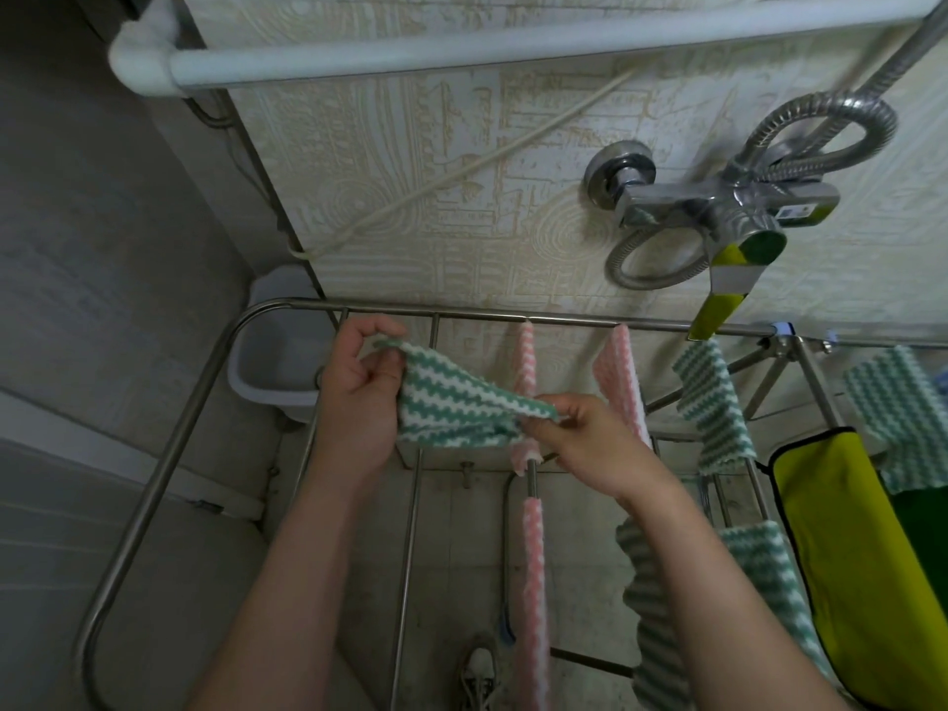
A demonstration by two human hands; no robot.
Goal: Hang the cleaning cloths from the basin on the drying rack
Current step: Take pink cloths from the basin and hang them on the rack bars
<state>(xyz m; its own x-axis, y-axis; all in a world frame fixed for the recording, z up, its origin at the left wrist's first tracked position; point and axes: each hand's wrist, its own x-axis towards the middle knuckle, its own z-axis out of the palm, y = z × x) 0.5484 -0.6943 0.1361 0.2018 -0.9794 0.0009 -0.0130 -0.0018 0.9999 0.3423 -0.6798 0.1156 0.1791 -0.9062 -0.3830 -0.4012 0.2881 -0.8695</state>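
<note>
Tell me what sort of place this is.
Probably a bathroom: a chrome shower mixer with its metal hose on the wall, a plastic basin in the corner, a steel drying rack hung with cloths.

Head camera looks down, close over the drying rack [477,316], facing the wall [410,223].

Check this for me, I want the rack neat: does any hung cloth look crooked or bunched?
Yes. The green-and-white zigzag cloth right of the pink-and-white cloths hangs slanted and lopsided, its corners at different heights. The nearest green-and-white cloth sags bunched, not spread flat. Nothing looks spilled or broken.
</note>
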